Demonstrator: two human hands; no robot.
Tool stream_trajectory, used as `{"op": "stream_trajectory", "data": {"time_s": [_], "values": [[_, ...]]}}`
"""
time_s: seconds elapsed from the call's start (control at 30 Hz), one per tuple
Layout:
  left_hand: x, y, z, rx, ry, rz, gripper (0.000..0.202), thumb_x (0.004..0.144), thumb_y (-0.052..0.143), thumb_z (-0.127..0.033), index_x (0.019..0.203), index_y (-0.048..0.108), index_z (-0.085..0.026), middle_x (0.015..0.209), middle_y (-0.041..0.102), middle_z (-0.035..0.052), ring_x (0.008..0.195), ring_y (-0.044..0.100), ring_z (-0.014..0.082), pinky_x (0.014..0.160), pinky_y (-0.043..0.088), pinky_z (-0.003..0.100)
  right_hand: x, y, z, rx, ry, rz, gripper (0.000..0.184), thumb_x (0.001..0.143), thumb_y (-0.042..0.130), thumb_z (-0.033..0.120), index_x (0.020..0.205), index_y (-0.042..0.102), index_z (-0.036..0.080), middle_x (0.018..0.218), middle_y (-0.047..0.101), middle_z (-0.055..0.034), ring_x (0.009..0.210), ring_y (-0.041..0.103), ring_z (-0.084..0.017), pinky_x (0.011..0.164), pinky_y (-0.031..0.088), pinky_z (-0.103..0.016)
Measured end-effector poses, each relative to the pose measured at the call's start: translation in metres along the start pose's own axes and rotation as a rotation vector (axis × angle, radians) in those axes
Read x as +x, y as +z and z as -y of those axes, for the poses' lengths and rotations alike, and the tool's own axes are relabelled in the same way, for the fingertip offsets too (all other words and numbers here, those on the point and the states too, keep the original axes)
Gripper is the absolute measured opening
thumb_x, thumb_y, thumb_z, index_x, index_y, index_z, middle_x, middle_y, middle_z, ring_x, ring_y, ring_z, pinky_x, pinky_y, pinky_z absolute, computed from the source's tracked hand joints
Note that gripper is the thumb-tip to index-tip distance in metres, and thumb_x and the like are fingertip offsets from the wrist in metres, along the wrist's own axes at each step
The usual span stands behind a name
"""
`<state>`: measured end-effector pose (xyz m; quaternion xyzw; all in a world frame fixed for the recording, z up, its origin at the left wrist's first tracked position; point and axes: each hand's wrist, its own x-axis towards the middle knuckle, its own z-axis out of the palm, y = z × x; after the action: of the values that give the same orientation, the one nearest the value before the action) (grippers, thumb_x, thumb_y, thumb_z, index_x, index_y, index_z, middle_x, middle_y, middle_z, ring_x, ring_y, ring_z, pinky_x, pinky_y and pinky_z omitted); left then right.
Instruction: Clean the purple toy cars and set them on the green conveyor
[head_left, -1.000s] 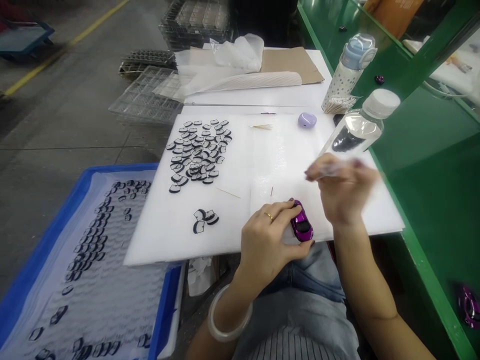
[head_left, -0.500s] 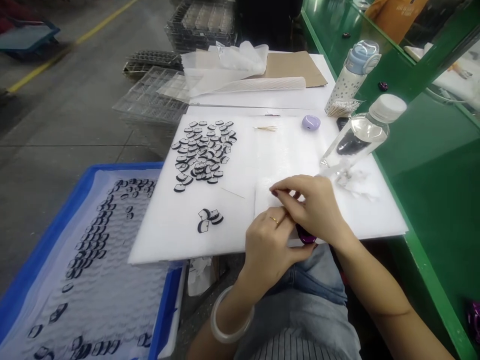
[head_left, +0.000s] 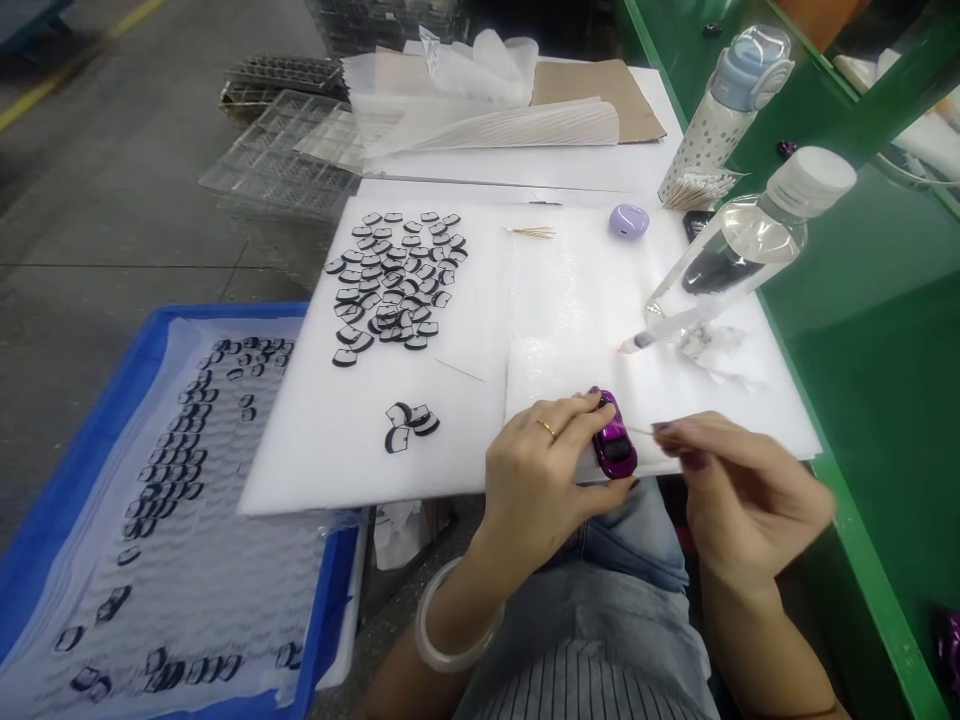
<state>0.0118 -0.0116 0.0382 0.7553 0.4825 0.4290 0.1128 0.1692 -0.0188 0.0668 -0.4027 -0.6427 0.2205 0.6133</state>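
My left hand [head_left: 536, 480] grips a shiny purple toy car body [head_left: 613, 447] at the near edge of the white foam board [head_left: 465, 420]. To its right, my right hand [head_left: 739, 490] pinches a thin wooden stick [head_left: 639, 431] whose tip points at the car. A pile of small black-and-white window pieces [head_left: 394, 285] lies on the board's far left part. Three more such pieces [head_left: 409, 425] lie apart, left of my left hand.
A clear bottle with a nozzle [head_left: 731, 260] leans at the right by crumpled tissue [head_left: 716, 345]. A dotted water bottle [head_left: 724, 105], a lilac case [head_left: 628, 220] and loose sticks [head_left: 532, 232] lie behind. A blue tray [head_left: 150, 520] holds several window pieces at left. The green bench [head_left: 885, 380] borders the right.
My right hand came back from the bottle area, passed over the car and now sits to its right pinching a stick. The left hand has kept its hold on the car.
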Motion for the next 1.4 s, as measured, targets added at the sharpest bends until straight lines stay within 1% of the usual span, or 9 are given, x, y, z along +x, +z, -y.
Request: {"op": "stream_trajectory", "data": {"time_s": [0.13,0.27,0.43,0.53,0.7,0.77,0.93,1.2,1.4], "values": [[0.0,0.0,0.0,0.007,0.004,0.012,0.039,0.076,0.079,-0.033,0.109,0.068,-0.016,0.109,0.075,0.0076,0.098,0.071,0.0242,0.082,0.058,0.038,0.024,0.006,0.008,-0.04,-0.097,-0.062,0.036,0.085,0.063,0.001,0.108,0.075,0.025,0.089,0.075,-0.001,0.077,0.069,-0.017,0.064,0.056,-0.031],[-0.001,0.001,0.001,0.065,0.011,-0.019,0.028,0.077,0.076,-0.034,0.097,0.068,-0.017,0.093,0.074,0.0062,0.082,0.07,0.0229,0.071,0.056,0.035,0.058,0.032,0.003,-0.285,-0.084,0.345,0.02,0.087,0.063,0.007,0.094,0.076,0.02,0.081,0.075,0.0004,0.07,0.069,-0.013,0.063,0.054,-0.025],[-0.002,0.001,0.003,0.149,0.034,-0.024,0.026,0.076,0.075,-0.038,0.086,0.065,-0.016,0.08,0.069,0.0061,0.072,0.067,0.0234,0.061,0.054,0.034,0.077,0.051,-0.007,-0.522,0.207,0.754,0.021,0.083,0.062,0.007,0.093,0.078,0.017,0.075,0.075,-0.0019,0.068,0.069,-0.016,0.07,0.053,-0.029],[-0.003,0.001,0.003,0.109,0.042,-0.02,0.033,0.075,0.076,-0.035,0.101,0.067,-0.017,0.092,0.073,0.0075,0.081,0.07,0.0248,0.069,0.058,0.036,0.066,0.018,-0.004,-0.352,0.271,0.625,0.033,0.087,0.066,0.022,0.12,0.07,0.018,0.096,0.076,-0.0045,0.076,0.071,-0.016,0.067,0.056,-0.028],[-0.004,0.002,0.002,0.062,0.029,0.012,0.043,0.076,0.076,-0.026,0.117,0.066,-0.019,0.12,0.072,0.0078,0.102,0.07,0.0259,0.087,0.06,0.04,0.052,-0.065,-0.045,-0.667,0.17,0.186,0.015,0.086,0.066,0.032,0.08,0.073,0.02,0.075,0.073,-0.0023,0.065,0.066,-0.018,0.056,0.049,-0.029],[-0.004,0.002,0.002,0.083,0.027,0.031,0.045,0.078,0.074,-0.025,0.122,0.064,-0.018,0.125,0.07,0.0088,0.105,0.069,0.0261,0.09,0.06,0.041,0.049,-0.082,-0.073,-0.858,0.087,0.157,0.017,0.082,0.069,0.036,0.085,0.071,0.02,0.084,0.073,-0.0049,0.075,0.066,-0.023,0.064,0.048,-0.034],[-0.004,0.0,0.004,0.104,0.079,0.059,0.055,0.081,0.076,-0.032,0.131,0.059,-0.017,0.132,0.065,0.0128,0.114,0.065,0.0295,0.091,0.06,0.045,0.04,-0.081,-0.105,-0.967,0.0,0.217,0.019,0.09,0.059,0.034,0.09,0.071,0.02,0.096,0.072,-0.0075,0.088,0.063,-0.026,0.077,0.043,-0.039],[-0.004,-0.005,-0.006,-0.129,0.06,-0.205,0.023,0.085,0.067,-0.01,0.106,0.067,-0.02,0.098,0.072,0.0059,0.096,0.068,0.0205,0.087,0.06,0.036,0.039,-0.076,-0.098,-0.87,0.055,0.162,0.018,0.09,0.056,0.032,0.089,0.069,0.019,0.089,0.072,-0.007,0.08,0.064,-0.023,0.072,0.044,-0.036],[-0.003,-0.001,-0.037,-0.297,0.107,-0.187,0.023,0.085,0.062,-0.004,0.102,0.067,-0.019,0.086,0.071,0.0037,0.081,0.069,0.0164,0.072,0.06,0.028,0.033,-0.076,-0.073,-0.768,0.118,0.09,0.02,0.094,0.051,0.031,0.085,0.065,0.02,0.082,0.069,-0.0052,0.078,0.063,-0.022,0.074,0.047,-0.035]]}}
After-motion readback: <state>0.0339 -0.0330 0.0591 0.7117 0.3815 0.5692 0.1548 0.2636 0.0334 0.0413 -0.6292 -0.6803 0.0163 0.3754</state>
